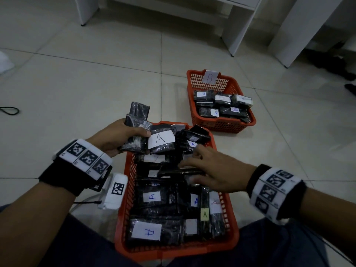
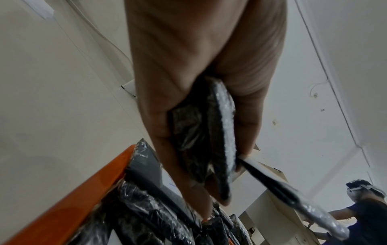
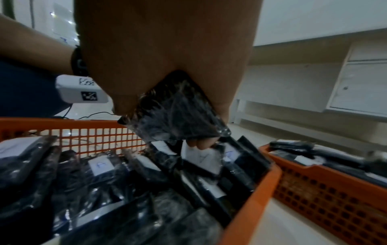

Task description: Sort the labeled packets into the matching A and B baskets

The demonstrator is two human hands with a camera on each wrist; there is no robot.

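Note:
An orange basket [image 1: 127, 182] full of black packets with white A labels sits on the floor between my knees. My left hand [image 1: 119, 137] hovers over its far left corner and grips a bunch of black packets [image 1: 138, 128] [image 2: 211, 137], one showing a big A label [image 1: 160, 139]. My right hand [image 1: 204, 170] reaches into the middle of the basket and holds a black packet [image 1: 181, 171] [image 3: 178, 112] by its edge. A second orange basket [image 1: 223, 126] [image 3: 326, 187] with a B tag [image 1: 210, 77] stands further off to the right, with several B packets [image 1: 221, 105] inside.
White furniture legs [image 1: 238, 26] stand at the back of the tiled floor. A white sensor box [image 1: 114, 190] on a cable lies left of the near basket. My knees flank the basket. Another person [image 2: 360, 215] shows in the left wrist view.

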